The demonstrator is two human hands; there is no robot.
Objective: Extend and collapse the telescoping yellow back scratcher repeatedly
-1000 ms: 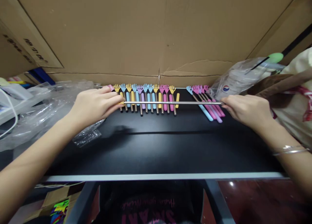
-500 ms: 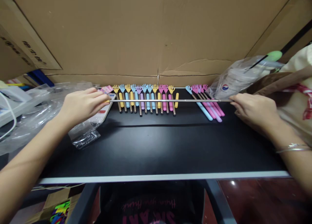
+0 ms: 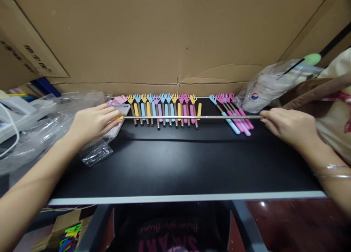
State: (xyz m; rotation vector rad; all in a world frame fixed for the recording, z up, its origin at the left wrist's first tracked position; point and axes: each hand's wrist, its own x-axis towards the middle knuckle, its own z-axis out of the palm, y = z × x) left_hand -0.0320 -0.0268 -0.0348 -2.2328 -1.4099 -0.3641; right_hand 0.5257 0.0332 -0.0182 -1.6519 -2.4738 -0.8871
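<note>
A black tabletop (image 3: 175,164) is running along a wall of brown cardboard boxes (image 3: 175,36), with its pale front edge nearest the camera. The left hand (image 3: 91,122) is pinching the yellow end of a telescopic back scratcher (image 3: 192,117) between thumb and fingertips, while the right hand (image 3: 290,127) is pinching the opposite end, so the thin metal rod is spanning the space above the tabletop's back half, drawn out long and level. It looks as if the extending step is under way; closing the rod again would call for pushing both ends together along a straight line. Behind the rod, a row of collapsed back scratchers (image 3: 164,109) is lying along the back edge, about twelve in yellow, blue, purple and pink. Toward the back right a smaller bunch (image 3: 233,115) is fanning out, roughly five, mostly pink with one blue. Clear plastic bags (image 3: 46,124) are crowding the left edge, and one filled bag (image 3: 265,87) is sitting at the back right corner.
</note>
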